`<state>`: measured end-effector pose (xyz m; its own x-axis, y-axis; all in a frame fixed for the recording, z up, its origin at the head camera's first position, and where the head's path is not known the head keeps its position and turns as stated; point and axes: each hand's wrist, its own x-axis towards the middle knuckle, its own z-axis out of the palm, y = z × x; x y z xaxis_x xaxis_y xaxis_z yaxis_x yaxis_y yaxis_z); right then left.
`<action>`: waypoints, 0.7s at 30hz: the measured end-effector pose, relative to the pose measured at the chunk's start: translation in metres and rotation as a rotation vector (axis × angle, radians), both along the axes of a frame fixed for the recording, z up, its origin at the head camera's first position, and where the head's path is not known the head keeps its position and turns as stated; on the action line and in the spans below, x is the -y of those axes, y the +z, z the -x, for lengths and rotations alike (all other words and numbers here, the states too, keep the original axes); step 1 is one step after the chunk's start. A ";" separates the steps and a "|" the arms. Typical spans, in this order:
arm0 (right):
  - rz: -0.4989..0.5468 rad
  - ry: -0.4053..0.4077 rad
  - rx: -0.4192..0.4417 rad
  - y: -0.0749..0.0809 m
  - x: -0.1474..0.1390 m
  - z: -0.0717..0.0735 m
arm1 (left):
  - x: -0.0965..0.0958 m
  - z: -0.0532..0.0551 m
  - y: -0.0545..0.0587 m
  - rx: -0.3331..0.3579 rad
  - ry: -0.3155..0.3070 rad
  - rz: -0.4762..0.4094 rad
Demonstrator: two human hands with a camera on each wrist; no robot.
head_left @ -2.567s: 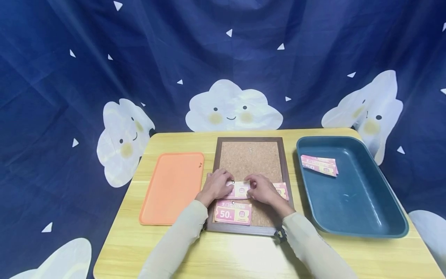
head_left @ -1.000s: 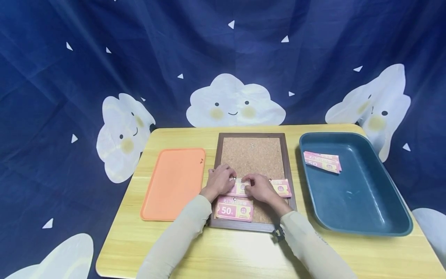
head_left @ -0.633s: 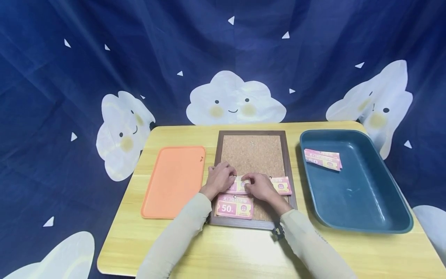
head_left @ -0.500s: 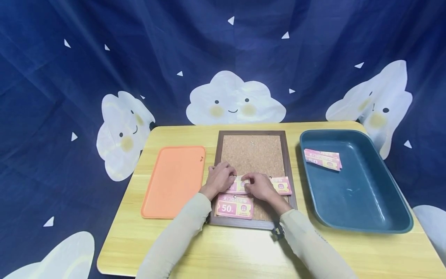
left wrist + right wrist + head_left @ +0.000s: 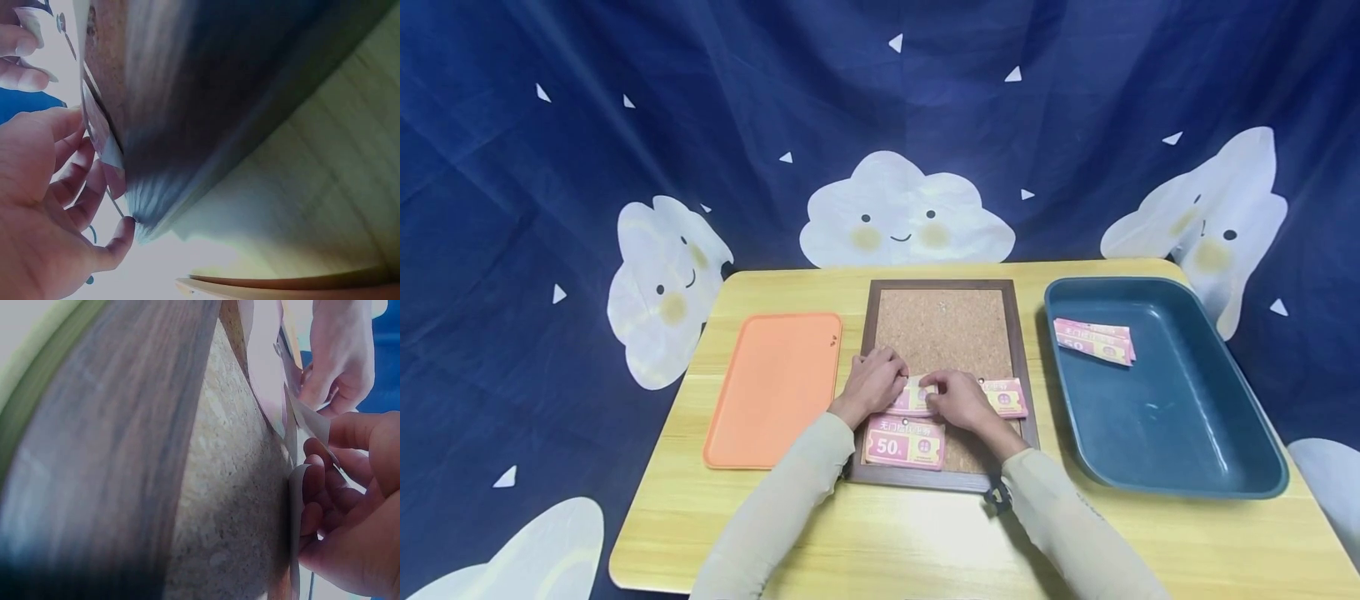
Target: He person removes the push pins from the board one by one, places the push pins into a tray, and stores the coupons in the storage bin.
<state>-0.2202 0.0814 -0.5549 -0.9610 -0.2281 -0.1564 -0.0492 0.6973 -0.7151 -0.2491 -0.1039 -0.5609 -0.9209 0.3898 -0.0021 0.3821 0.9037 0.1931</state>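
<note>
On the cork board (image 5: 943, 333) lies a pink and yellow paper coupon (image 5: 912, 402), partly covered by both hands. My left hand (image 5: 871, 383) has curled fingers at its left part, by the top edge. From the right, my right hand (image 5: 961, 402) pinches the coupon's paper between thumb and forefinger; the right wrist view shows the paper edge (image 5: 312, 422) bent up there. Below it another coupon (image 5: 905, 442) marked 50 bears a round pin (image 5: 906, 422). A further coupon (image 5: 1006, 398) sits at the right, partly behind my right hand.
An orange tray (image 5: 775, 392) lies left of the board, with several small dark bits (image 5: 833, 340) in its upper right corner. To the right stands a deep blue bin (image 5: 1180, 417) holding several coupons (image 5: 1093, 342). A patterned blue curtain (image 5: 760, 83) hangs behind the table.
Compared with 2.6 seconds ago, my right hand has come slightly closer to the left one along the coupon. During the last second both hands stay almost still; the head view shifts slightly.
</note>
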 end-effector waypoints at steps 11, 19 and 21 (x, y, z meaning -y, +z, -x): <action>0.001 -0.010 0.014 0.002 0.001 -0.002 | 0.000 -0.001 0.000 0.007 0.011 -0.014; -0.002 -0.017 0.015 0.003 0.001 -0.002 | 0.000 -0.001 0.003 0.027 0.033 -0.040; 0.005 -0.022 0.020 0.003 0.001 -0.002 | 0.000 -0.002 0.004 0.024 0.034 -0.041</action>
<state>-0.2182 0.0804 -0.5516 -0.9625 -0.2080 -0.1742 -0.0200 0.6947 -0.7191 -0.2472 -0.1040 -0.5572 -0.9335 0.3585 -0.0093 0.3460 0.9073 0.2388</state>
